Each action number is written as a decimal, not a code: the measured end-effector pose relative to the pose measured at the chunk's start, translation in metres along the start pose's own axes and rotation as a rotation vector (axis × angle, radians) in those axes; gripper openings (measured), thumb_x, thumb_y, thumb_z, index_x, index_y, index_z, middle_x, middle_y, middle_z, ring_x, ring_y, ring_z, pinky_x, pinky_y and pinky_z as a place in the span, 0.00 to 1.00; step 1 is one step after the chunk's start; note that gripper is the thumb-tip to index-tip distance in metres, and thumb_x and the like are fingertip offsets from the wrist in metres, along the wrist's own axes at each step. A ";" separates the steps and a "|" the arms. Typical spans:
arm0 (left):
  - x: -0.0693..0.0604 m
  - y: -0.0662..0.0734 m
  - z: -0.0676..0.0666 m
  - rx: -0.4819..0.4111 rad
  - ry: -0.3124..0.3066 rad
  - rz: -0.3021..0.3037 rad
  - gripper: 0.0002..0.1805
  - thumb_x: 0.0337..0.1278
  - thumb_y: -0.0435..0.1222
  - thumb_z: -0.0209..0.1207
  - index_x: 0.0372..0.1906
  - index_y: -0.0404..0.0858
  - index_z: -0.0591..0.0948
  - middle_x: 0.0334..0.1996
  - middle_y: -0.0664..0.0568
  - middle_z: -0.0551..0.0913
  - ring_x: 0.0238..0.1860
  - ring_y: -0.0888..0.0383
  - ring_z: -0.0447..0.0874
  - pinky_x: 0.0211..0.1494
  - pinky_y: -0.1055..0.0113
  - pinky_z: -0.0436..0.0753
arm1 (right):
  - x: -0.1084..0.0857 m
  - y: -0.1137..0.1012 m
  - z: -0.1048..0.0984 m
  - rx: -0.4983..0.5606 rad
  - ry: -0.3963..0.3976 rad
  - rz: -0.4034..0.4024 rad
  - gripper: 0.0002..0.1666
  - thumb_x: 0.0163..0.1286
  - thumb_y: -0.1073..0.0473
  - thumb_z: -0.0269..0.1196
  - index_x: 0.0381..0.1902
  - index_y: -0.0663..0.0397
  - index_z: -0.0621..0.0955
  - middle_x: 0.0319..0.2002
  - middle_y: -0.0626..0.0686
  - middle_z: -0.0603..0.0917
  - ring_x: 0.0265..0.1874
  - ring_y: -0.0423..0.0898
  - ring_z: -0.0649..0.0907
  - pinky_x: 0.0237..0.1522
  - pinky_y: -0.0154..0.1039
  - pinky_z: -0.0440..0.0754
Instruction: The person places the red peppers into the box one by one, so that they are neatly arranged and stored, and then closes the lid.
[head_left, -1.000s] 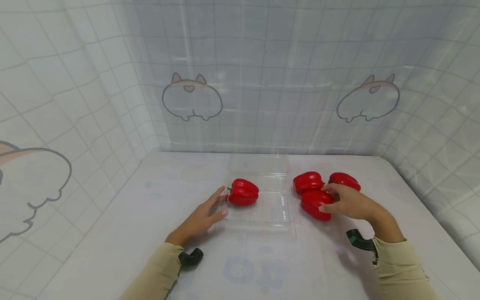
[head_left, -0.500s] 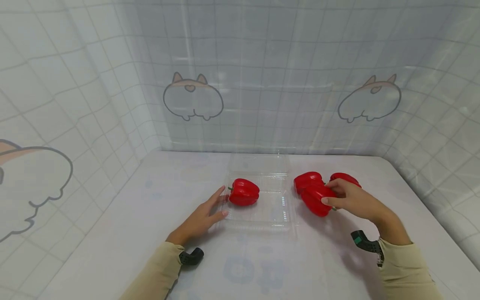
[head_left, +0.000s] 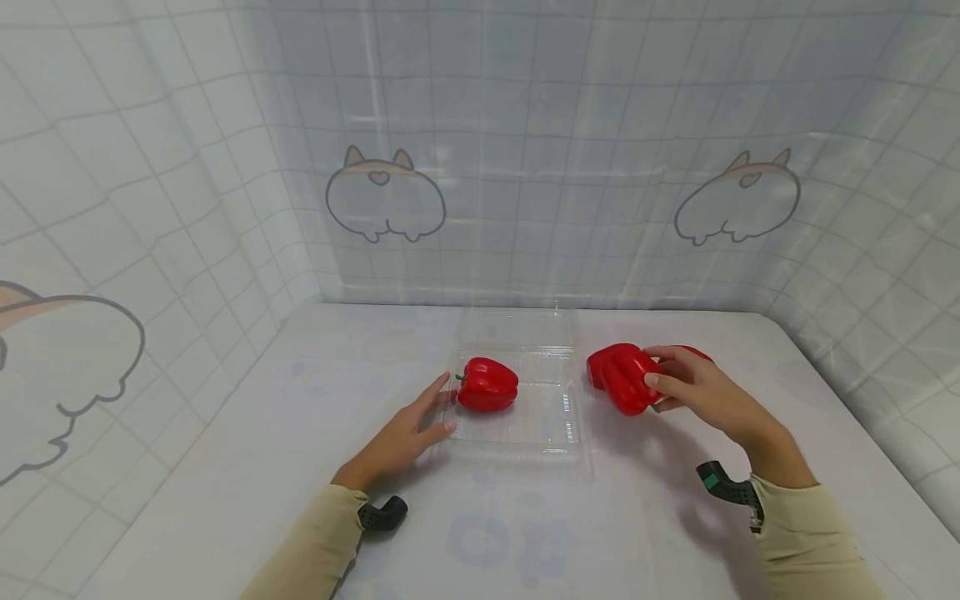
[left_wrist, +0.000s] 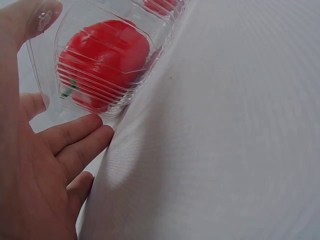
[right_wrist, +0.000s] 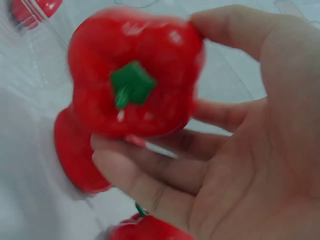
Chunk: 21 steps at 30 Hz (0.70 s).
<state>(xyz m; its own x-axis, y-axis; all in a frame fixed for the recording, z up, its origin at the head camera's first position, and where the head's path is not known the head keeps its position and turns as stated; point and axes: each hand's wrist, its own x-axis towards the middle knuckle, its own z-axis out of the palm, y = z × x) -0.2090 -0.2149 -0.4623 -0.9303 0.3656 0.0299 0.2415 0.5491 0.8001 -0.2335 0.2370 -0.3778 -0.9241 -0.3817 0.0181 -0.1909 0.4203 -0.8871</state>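
My right hand (head_left: 705,396) grips a red bell pepper (head_left: 628,385) between thumb and fingers, raised off the table. Its green stem end faces the camera in the right wrist view. Behind the held pepper, a second bell pepper (head_left: 597,368) is partly hidden; a third bell pepper (head_left: 699,353) shows only a little past my right hand. At centre lies a clear plastic clamshell box (head_left: 551,429), its lid folded back. Inside its left part rests another bell pepper (left_wrist: 107,55), stem to the left. Extended fingers of my left hand (head_left: 401,437) touch the box's left side.
The white table (head_left: 480,517) has faint printed marks. A back wall (head_left: 525,208) of gridded curtain rises behind it, with side curtains left and right. The clamshell's lid (head_left: 517,327) lies toward that back wall.
My right hand has lifted the front pepper from the table, up and slightly away from me, turning it so its stem points down-right. My left hand has stayed at the box.
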 end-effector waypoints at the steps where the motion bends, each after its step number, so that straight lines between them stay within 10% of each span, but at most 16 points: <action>1: 0.000 0.000 0.000 -0.002 0.000 -0.003 0.44 0.69 0.50 0.58 0.82 0.54 0.47 0.74 0.51 0.66 0.75 0.48 0.59 0.70 0.35 0.61 | 0.000 0.000 0.002 0.014 0.004 0.001 0.35 0.73 0.52 0.63 0.70 0.63 0.65 0.59 0.65 0.75 0.49 0.59 0.81 0.45 0.48 0.87; 21: -0.001 0.001 0.000 0.003 0.002 -0.007 0.44 0.69 0.50 0.58 0.82 0.56 0.48 0.74 0.54 0.66 0.75 0.50 0.60 0.70 0.36 0.62 | 0.011 -0.005 0.029 0.225 0.026 0.088 0.44 0.73 0.50 0.61 0.81 0.40 0.54 0.71 0.65 0.62 0.54 0.61 0.80 0.50 0.51 0.85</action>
<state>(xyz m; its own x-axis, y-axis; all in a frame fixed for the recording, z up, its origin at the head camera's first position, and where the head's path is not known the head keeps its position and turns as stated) -0.2081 -0.2145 -0.4620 -0.9324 0.3605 0.0252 0.2357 0.5538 0.7985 -0.2332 0.2062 -0.3863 -0.9427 -0.3292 -0.0548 -0.0331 0.2556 -0.9662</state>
